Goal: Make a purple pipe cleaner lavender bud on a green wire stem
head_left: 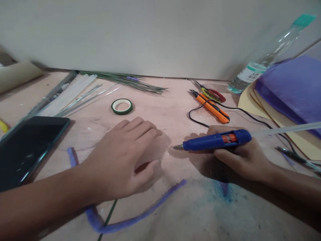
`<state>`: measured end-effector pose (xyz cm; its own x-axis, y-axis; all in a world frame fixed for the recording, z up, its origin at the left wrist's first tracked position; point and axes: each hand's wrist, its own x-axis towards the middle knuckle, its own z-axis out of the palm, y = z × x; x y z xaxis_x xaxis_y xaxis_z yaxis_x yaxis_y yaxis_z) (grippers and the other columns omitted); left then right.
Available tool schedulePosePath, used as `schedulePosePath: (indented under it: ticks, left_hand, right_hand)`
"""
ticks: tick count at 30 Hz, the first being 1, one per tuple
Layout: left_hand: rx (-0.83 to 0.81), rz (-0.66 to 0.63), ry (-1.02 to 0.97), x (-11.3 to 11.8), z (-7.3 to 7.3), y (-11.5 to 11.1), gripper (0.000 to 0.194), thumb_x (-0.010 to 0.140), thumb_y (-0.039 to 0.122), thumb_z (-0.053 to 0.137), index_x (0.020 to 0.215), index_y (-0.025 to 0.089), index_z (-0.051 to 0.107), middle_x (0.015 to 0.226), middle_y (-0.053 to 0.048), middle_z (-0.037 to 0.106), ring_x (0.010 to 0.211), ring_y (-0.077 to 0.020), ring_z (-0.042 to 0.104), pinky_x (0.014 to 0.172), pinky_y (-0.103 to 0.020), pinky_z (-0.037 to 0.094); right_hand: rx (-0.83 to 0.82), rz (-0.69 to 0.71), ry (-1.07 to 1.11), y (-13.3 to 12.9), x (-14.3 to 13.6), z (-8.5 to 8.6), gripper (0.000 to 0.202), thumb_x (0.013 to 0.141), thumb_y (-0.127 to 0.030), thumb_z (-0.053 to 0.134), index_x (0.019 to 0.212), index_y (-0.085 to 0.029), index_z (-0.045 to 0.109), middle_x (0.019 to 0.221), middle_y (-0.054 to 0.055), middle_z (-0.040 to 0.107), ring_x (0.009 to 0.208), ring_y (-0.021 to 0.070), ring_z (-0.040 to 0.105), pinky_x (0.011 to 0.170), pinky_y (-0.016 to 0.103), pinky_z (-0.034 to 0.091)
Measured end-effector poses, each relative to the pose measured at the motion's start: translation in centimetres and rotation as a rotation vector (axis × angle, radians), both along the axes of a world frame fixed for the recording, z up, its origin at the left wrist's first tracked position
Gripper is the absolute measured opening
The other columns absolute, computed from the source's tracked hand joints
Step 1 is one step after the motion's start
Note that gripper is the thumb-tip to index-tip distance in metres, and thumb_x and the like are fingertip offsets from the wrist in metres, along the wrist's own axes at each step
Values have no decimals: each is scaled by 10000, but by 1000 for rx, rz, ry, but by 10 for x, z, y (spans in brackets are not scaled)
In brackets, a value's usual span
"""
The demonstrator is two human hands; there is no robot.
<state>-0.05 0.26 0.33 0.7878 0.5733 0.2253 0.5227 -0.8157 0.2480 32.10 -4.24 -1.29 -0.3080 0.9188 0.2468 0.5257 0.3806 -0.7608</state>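
My left hand (122, 157) is palm down over the table, its knuckles bent; the fingertips are smeared or hidden, so any grip is unclear. A purple fuzzy strip (140, 219) curves below it and passes under the wrist, crossing a thin green stem (110, 214). My right hand (240, 157) is closed around a blue pen-shaped glue gun (208, 142) with an orange part. Its metal tip points left, a little to the right of my left hand's fingers. A translucent stick extends from its rear, and a black cord runs behind.
Behind lie green tape (122, 106), green stems (120, 79), clear sticks (72, 95), an orange cutter (213, 108) and scissors (214, 95). A phone (27, 147) is at left. At right are a tilted bottle (265, 63), purple sheets (293, 87) and a pen (298, 159).
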Motion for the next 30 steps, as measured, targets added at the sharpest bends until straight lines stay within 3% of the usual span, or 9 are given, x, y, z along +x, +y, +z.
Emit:
schedulePosePath:
  ticks: [6, 19, 30]
  left_hand:
    - [8, -1, 5, 1, -2, 1, 363, 948, 396, 605, 1180, 136, 709, 1191, -156, 733, 1086, -388, 643, 925, -596, 497]
    - [26, -16, 19, 1, -1, 1, 361, 933, 348, 615, 1215, 139, 703, 1193, -165, 734, 1095, -394, 644, 926, -596, 506]
    - [19, -14, 19, 3, 0, 1, 364, 911, 325, 631, 1213, 140, 713, 1176, -158, 731, 1087, -395, 647, 929, -581, 492]
  right_hand:
    - [44, 36, -76, 2, 1, 3, 140, 885, -169, 624, 761, -233, 614, 678, -23, 565, 563, 150, 562, 530, 306, 438]
    - [3, 8, -41, 2, -2, 5, 170, 859, -196, 674, 733, -245, 571, 642, -24, 549, 550, 167, 524, 537, 329, 409]
    - [101, 1, -17, 4, -5, 6, 141, 848, -163, 673, 755, -267, 661, 689, -10, 657, 581, 188, 607, 555, 339, 472]
